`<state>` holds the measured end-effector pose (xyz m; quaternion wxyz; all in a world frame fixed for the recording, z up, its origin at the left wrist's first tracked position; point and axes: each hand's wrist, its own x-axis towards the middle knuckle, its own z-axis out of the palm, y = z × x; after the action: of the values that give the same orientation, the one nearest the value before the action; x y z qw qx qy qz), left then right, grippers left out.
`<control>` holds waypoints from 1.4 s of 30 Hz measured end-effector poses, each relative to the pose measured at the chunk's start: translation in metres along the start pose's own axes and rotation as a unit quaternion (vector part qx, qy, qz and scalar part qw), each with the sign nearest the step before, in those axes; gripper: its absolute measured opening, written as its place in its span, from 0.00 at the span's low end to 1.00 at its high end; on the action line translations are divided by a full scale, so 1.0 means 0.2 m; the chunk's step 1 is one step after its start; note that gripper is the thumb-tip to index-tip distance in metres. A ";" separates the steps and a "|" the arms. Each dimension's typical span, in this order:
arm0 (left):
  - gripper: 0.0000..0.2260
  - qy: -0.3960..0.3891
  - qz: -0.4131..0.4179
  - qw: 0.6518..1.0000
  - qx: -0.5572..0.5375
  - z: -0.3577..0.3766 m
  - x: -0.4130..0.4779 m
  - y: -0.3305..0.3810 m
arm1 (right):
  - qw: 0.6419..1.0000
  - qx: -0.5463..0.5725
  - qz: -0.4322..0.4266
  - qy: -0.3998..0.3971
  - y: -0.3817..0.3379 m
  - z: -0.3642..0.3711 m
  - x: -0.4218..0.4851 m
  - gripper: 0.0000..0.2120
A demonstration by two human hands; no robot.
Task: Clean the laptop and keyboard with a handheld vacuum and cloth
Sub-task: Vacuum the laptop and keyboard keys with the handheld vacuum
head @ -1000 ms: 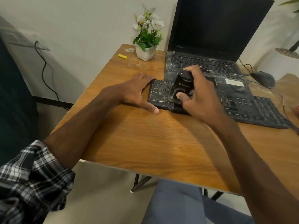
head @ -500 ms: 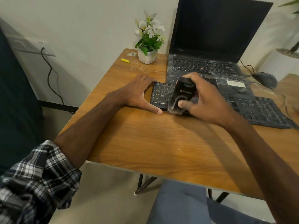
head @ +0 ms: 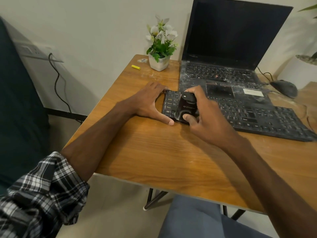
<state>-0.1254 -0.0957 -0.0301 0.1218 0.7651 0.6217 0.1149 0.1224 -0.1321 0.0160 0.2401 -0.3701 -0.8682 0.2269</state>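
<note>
Since a second ago the handheld vacuum (head: 187, 105) has shifted closer to the left end of the keyboard (head: 257, 117), and the left hand (head: 147, 102) has moved from lying flat beside that end to bracketing it. Item, right hand (head: 211, 121): we see it curled round the black vacuum, thumb pressed on its near face, fingers wrapped over the far side; the vacuum stands on the leftmost keys. Item, left hand: spread wide on the surface (head: 154, 152), thumb tip against the keyboard's near-left corner, fingertips at its far-left corner, holding nothing. Item, keyboard: black, lying slantwise across the surface, its far edge overlapping the front of the laptop (head: 223, 78). Item, laptop: open, screen dark, deck streaked with pale dust, a pale sticker (head: 253, 92) on the palm rest. Item, potted plant (head: 159, 63): white flowers, white pot, just left of the laptop. Item, small yellow cylinder (head: 135, 67), left of the pot near the surface's far corner. Item, dark mouse (head: 284, 87), right of the laptop, corded. Item, plaid sleeve (head: 42, 194), rolled up on the left forearm.
</note>
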 end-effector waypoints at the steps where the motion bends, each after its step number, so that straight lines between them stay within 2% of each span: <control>1: 0.66 0.000 0.001 1.000 0.001 0.00 0.00 0.00 | 1.000 0.000 0.001 -0.017 -0.01 -0.02 0.01 0.26; 4: 0.66 -0.006 0.003 1.000 -0.001 -0.01 0.00 -0.01 | 0.999 0.003 0.007 -0.045 -0.01 -0.13 0.05 0.26; 9: 0.65 -0.031 0.010 0.999 -0.019 -0.02 0.01 -0.03 | 0.999 0.010 0.031 0.037 0.01 -0.14 0.10 0.26; 13: 0.66 -0.053 0.008 0.998 -0.035 -0.02 0.02 -0.04 | 0.998 0.029 0.033 0.051 -0.01 -0.03 0.10 0.26; 17: 0.67 -0.048 0.007 0.998 -0.029 -0.01 0.02 -0.04 | 0.999 0.002 -0.013 0.029 -0.02 0.04 0.03 0.27; 20: 0.66 -0.043 0.009 0.999 -0.029 -0.02 0.01 -0.04 | 0.999 0.041 0.002 0.003 -0.02 -0.05 0.04 0.27; 27: 0.65 -0.034 0.016 0.999 -0.026 -0.02 0.01 -0.03 | 0.997 0.028 0.014 0.069 -0.04 0.03 0.12 0.28; 31: 0.59 -0.027 0.026 0.999 -0.014 -0.01 0.01 -0.04 | 0.998 -0.037 -0.038 0.046 -0.07 0.12 0.08 0.29; 37: 0.63 -0.039 0.025 0.999 -0.021 -0.02 0.01 -0.03 | 0.998 0.046 -0.010 -0.047 -0.04 -0.06 0.11 0.27; 42: 0.64 -0.046 0.017 0.998 -0.033 -0.03 0.01 -0.03 | 0.998 0.043 0.021 0.045 -0.02 -0.09 0.20 0.27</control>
<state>-0.1333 -0.0930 -0.0274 0.1735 0.7758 0.5980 0.1020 0.1064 -0.1015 0.0418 0.2898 -0.3880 -0.8378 0.2520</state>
